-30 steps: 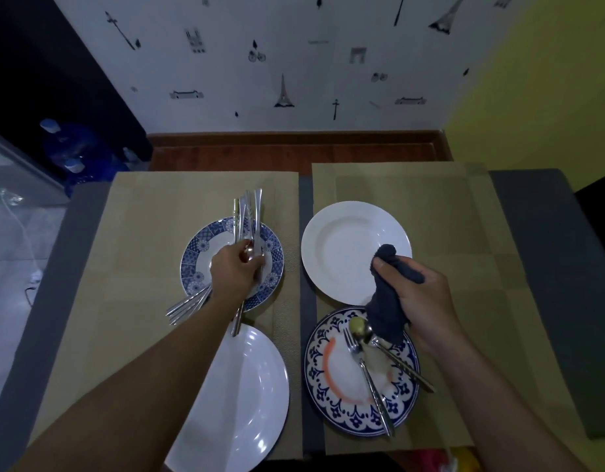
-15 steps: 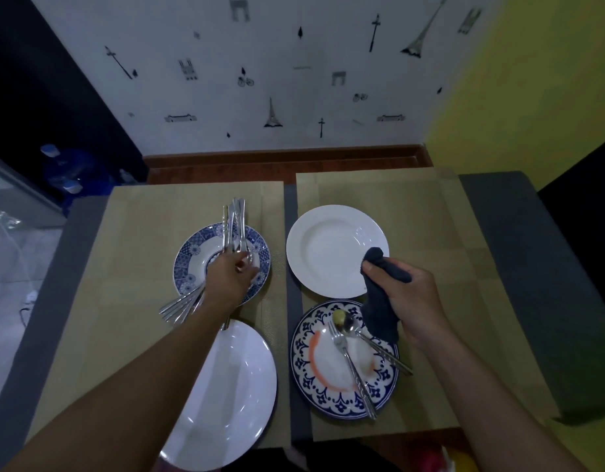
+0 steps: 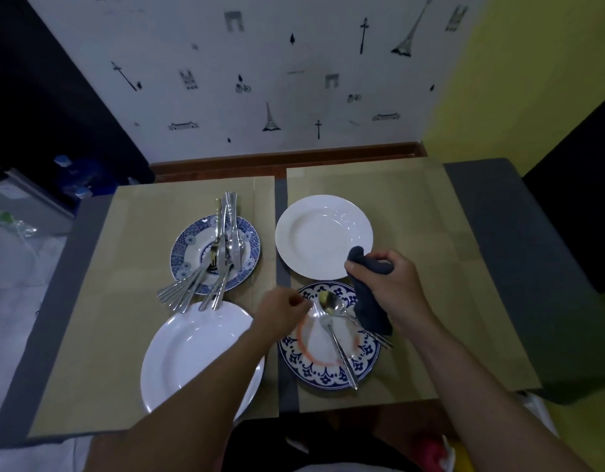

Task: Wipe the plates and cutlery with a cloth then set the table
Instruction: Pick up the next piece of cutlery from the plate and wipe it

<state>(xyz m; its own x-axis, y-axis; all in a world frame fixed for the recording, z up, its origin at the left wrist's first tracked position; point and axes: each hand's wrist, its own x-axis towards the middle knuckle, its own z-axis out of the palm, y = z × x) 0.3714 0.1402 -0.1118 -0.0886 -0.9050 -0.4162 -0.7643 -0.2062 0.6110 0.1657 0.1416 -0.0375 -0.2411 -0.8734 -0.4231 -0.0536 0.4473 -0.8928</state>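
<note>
Four plates lie on two tan placemats. On the far left blue patterned plate (image 3: 184, 252) rests a pile of several forks and spoons (image 3: 222, 264). A white plate (image 3: 323, 235) is at the far right, another white plate (image 3: 188, 356) at the near left. The near right plate (image 3: 328, 378), blue-rimmed with an orange ring, carries a spoon (image 3: 331, 304) and a fork (image 3: 340, 352). My left hand (image 3: 282, 313) hovers at that plate's left rim, fingers curled beside the fork's head; contact is unclear. My right hand (image 3: 394, 287) grips a dark blue cloth (image 3: 370, 310) over the plate's right side.
The left placemat (image 3: 123, 274) and right placemat (image 3: 430, 233) cover a grey table (image 3: 539, 284). Its far edge meets a patterned wall. A blue water bottle (image 3: 72, 175) and a grey box stand on the floor to the left.
My left hand has let go of the cutlery pile on the blue plate and moved right to the near right plate. The right hand keeps the cloth in place.
</note>
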